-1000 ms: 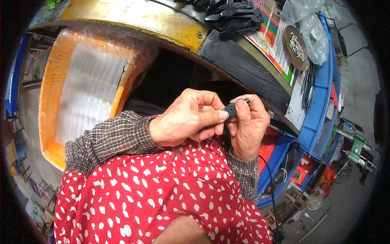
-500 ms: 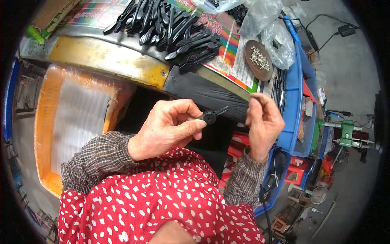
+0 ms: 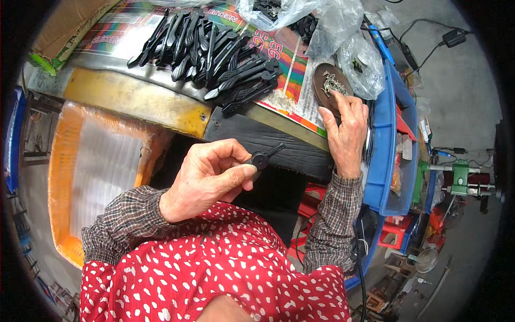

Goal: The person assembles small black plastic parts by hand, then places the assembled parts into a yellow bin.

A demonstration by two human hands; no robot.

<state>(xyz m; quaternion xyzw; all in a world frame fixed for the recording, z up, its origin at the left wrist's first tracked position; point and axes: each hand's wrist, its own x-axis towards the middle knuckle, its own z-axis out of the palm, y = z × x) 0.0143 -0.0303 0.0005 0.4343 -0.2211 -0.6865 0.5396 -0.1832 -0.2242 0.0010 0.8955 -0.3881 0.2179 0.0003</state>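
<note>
Between the thumb and forefinger of my left hand [image 3: 206, 173] is a small black plastic part with a round hub [image 3: 260, 160] and a thin prong that points up and right. My right hand [image 3: 348, 134] reaches to a round brown dish [image 3: 319, 79], its thumb and forefinger apart. The forefinger's tip is at the near edge of a heap of small silvery metal pins or screws [image 3: 333, 83] in that dish. On the bench beyond my left hand lies a pile of long black plastic pieces [image 3: 198, 53] with ridged ends.
An orange crate [image 3: 59, 188] with a translucent liner stands at the left, below the bench edge [image 3: 134, 102]. Blue bins [image 3: 380, 161] stand at the right. Clear plastic bags [image 3: 362, 67] lie behind the dish, and a cardboard box [image 3: 64, 29] sits at the far left.
My right hand has moved forward from above the bench's front edge to the dish, its fingers spreading apart. My left hand still holds the black part, slightly lower and further left in view.
</note>
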